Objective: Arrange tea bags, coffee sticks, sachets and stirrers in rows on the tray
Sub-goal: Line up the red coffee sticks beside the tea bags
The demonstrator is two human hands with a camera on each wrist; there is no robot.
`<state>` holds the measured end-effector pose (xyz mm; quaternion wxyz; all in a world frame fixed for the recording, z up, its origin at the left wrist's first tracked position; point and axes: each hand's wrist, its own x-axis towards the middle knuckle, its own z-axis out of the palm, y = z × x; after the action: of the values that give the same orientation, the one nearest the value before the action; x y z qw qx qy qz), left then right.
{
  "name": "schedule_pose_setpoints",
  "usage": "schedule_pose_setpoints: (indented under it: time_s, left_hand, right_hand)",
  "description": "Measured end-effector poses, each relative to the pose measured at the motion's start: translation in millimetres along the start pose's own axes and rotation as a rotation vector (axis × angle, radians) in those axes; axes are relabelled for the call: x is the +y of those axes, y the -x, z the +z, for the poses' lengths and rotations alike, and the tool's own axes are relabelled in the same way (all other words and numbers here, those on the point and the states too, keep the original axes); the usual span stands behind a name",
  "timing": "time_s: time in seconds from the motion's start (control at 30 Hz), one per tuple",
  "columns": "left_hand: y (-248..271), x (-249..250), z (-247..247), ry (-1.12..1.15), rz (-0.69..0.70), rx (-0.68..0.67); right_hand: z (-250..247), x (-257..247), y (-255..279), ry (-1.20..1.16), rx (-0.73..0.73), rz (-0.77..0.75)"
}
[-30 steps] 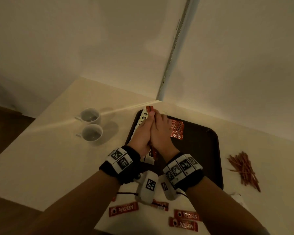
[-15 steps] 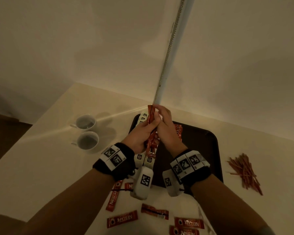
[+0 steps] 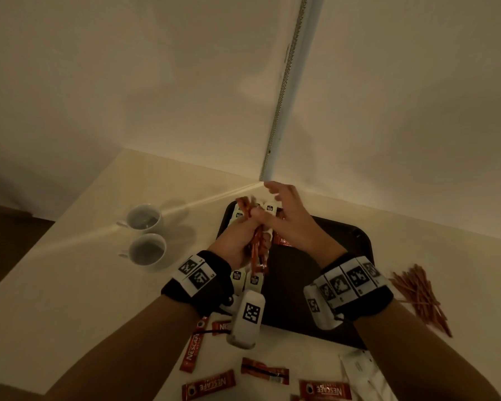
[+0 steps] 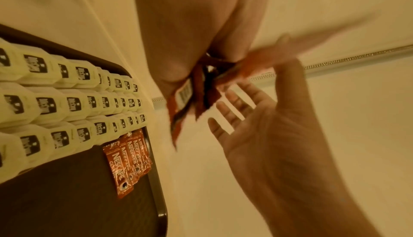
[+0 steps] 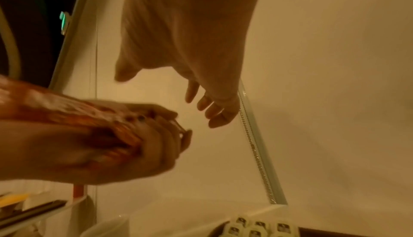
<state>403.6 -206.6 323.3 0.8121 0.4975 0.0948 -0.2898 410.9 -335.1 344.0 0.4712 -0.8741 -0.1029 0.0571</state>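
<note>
Above the left part of the dark brown tray [image 3: 330, 244], my left hand [image 3: 237, 238] grips a bundle of red coffee sticks [image 3: 258, 251], which stick out above and below the fist. In the left wrist view the bundle [image 4: 185, 96] hangs from the fist, blurred. My right hand [image 3: 289, 221] is just right of it, fingers spread, holding nothing. White creamer pods [image 4: 67, 103] fill three rows on the tray. A short row of Nescafe sticks [image 4: 127, 161] lies beside them.
Loose Nescafe sticks [image 3: 209, 386] lie on the table near its front edge. At the right of the tray is a pile of brown stirrers [image 3: 417, 293]. Two white cups [image 3: 148, 250] stand to the left. White paper packets [image 3: 362, 371] lie at the front right.
Both hands held the bundle together and raised it off the tray. Now my right hand has let go and opened to the right, while the left keeps the sticks.
</note>
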Motion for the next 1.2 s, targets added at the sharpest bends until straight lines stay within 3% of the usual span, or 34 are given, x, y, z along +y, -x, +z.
schedule_pose_setpoints:
  time_s: [0.03,0.13,0.37,0.5,0.63,0.77,0.97,1.2]
  left_hand:
    - [-1,1,1,0.059,0.069,0.045]
    - [-7,2,2,0.138,0.185,0.167]
    - [-22,4,-14,0.193,0.173,0.287]
    - [-18,11,-29,0.094,0.138,0.175]
    - [-4,17,-26,-0.07,0.12,0.019]
    - [-2,16,-27,-0.178,0.135,0.025]
    - [-5,6,-28,-0.059,0.103,0.032]
    - [-7,-5,-29,0.026,0.065,0.007]
  right_hand:
    - [1,-3,4,0.025,0.025,-0.012]
    - [4,-12,16,0.061,-0.091,0.008]
    - [-5,-9,16,0.166,-0.202,0.038]
    - [-21,-2,17,0.103,-0.185,0.049]
    - [-19,3,15,0.422,-0.032,-0.194]
    - [-18,5,16,0.45,0.038,-0.302]
    - [-25,10,11,0.297,0.13,-0.335]
    - [-37,3,3,0.266,0.057,-0.358]
